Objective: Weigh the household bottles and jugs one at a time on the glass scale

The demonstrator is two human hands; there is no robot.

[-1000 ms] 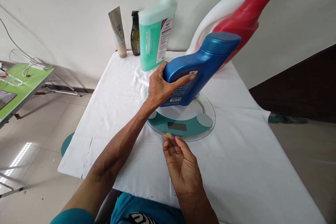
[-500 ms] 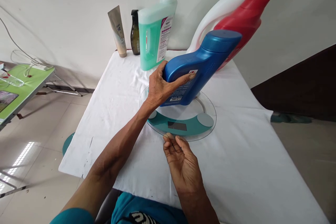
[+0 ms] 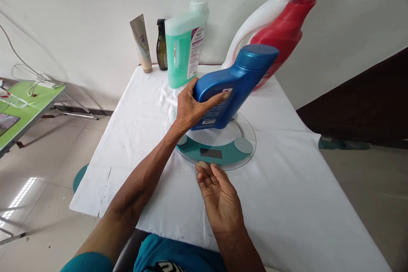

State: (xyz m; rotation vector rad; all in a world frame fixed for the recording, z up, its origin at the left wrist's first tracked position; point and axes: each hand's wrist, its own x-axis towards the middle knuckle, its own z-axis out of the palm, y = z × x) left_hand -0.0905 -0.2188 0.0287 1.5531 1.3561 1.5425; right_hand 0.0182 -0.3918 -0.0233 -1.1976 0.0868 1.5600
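Observation:
My left hand (image 3: 191, 109) grips a blue plastic bottle (image 3: 234, 83) around its lower body; the bottle stands on a round glass scale (image 3: 223, 153) with a teal band and a dark display. My right hand (image 3: 219, 197) lies on the white cloth with its fingertips touching the scale's near rim, fingers together and holding nothing.
Behind the scale stand a green liquid jug (image 3: 183, 49), a dark small bottle (image 3: 161, 46), a beige tube (image 3: 140, 42) and a large red-and-white jug (image 3: 277, 25) against the wall. The white-covered table (image 3: 302, 204) drops off left and right. A green side table (image 3: 28, 102) is at left.
The view has shifted slightly, so everything sits a little lower and to the left. Both hands keep their hold and position on the bottle and scale.

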